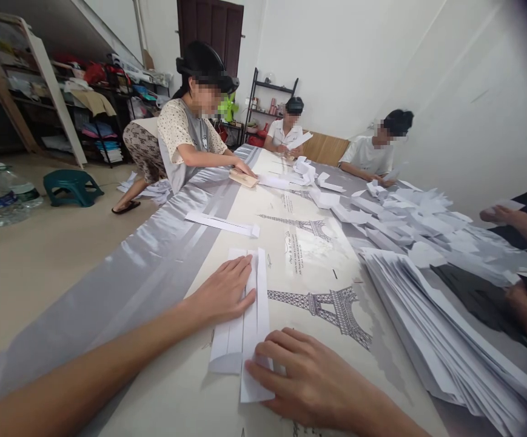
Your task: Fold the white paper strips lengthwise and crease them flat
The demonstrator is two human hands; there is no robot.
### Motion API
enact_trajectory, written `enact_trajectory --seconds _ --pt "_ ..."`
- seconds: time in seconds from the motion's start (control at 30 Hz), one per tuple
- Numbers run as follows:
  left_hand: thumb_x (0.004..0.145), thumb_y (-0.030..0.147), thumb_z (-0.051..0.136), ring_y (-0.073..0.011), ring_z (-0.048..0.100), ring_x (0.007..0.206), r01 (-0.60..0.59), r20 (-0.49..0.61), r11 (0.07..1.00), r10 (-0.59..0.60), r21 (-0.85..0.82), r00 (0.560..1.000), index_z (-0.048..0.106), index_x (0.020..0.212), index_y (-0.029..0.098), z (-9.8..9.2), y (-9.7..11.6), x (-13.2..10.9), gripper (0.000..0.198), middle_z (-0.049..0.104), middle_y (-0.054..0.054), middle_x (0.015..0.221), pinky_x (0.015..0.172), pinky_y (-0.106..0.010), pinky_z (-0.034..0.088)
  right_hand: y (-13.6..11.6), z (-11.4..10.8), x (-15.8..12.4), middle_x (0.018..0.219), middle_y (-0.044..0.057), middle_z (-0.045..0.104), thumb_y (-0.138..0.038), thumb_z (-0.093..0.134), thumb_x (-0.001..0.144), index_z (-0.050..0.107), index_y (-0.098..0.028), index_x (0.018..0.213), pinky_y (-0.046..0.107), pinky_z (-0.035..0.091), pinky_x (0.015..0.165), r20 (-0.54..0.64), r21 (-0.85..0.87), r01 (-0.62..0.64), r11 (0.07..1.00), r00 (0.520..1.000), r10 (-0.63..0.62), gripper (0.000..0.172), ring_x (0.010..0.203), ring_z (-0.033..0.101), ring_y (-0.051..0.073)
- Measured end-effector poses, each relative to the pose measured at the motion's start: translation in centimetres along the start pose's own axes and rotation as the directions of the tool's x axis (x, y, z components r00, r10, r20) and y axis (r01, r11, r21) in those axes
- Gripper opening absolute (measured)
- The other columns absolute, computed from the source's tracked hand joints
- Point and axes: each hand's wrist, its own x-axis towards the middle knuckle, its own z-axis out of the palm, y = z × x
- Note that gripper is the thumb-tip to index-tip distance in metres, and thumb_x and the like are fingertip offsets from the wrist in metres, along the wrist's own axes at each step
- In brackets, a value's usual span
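A white sheet of paper (245,328), folded lengthwise into narrow strips, lies in front of me on a cloth printed with Eiffel towers (331,306). My left hand (224,291) rests flat on the paper's left half, fingers stretched out and pressing down. My right hand (302,376) lies at the paper's near right edge, fingers bent and fingertips pressing on the fold. Neither hand lifts the paper.
A big fanned stack of white sheets (445,328) lies to my right. Another folded strip (224,223) lies farther up the cloth. Folded paper pieces (399,212) pile at the far right. Other people sit around the cloth; one leans in at the left (185,139). A green stool (72,185) stands on the floor.
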Motion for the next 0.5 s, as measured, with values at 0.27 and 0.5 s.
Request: enact_trajectory --seconds 0.27,0.5 --pt "0.105 0.041 0.033 -0.0315 0.037 0.146 0.033 -0.008 0.999 -0.033 -0.011 0.999 0.043 0.140 0.008 0.8 -0.4 0.2 0.050 0.043 -0.021 0.155 0.119 -0.048 0.032 -0.1 0.3 0.4 0.094 0.004 0.069 -0.019 0.051 0.100 0.068 -0.021 0.101 0.031 0.046 0.065 -0.064 0.174 -0.049 0.984 0.996 0.061 0.017 0.076 0.057 0.017" --pt "0.106 0.041 0.033 -0.0295 0.035 0.148 0.032 -0.026 0.999 -0.033 -0.017 0.999 0.043 0.142 0.007 1.0 -0.3 0.1 0.051 0.042 -0.020 0.156 0.121 -0.044 0.032 0.9 0.8 0.1 0.097 0.007 0.068 -0.019 0.052 0.101 0.071 -0.018 0.102 0.029 0.052 0.073 -0.067 0.511 -0.129 0.850 0.980 0.189 0.020 0.087 0.060 0.017"
